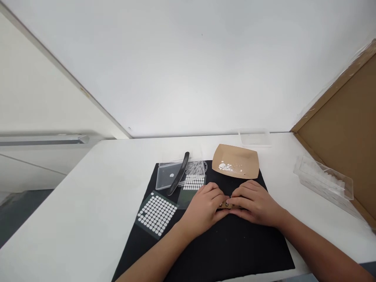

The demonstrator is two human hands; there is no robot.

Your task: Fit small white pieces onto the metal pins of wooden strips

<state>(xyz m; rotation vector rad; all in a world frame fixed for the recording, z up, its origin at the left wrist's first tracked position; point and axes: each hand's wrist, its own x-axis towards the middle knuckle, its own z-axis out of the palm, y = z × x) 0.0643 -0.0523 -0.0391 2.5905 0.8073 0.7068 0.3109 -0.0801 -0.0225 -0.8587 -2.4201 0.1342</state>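
Over the black mat (232, 246), my left hand (207, 203) and my right hand (255, 201) meet with their fingertips almost touching. Both are closed on a small tan strip (224, 205) with a few dark, shiny round spots; most of it is hidden by the fingers. Left of my left hand lies a sheet of white adhesive dots (157, 214), with a second dot sheet (191, 183) partly behind that hand. A dark curved nail file (179, 174) rests across a clear plastic box (164, 180). Beyond my right hand sits a brown paper tray (237, 154) holding small white pieces.
The white table (88, 203) extends around the mat and meets a white wall (205, 78) at the back. A shallow clear container (255, 139) stands near that wall. To the right, a clear box (326, 178) of whitish pieces stands beside a cardboard panel (349, 117).
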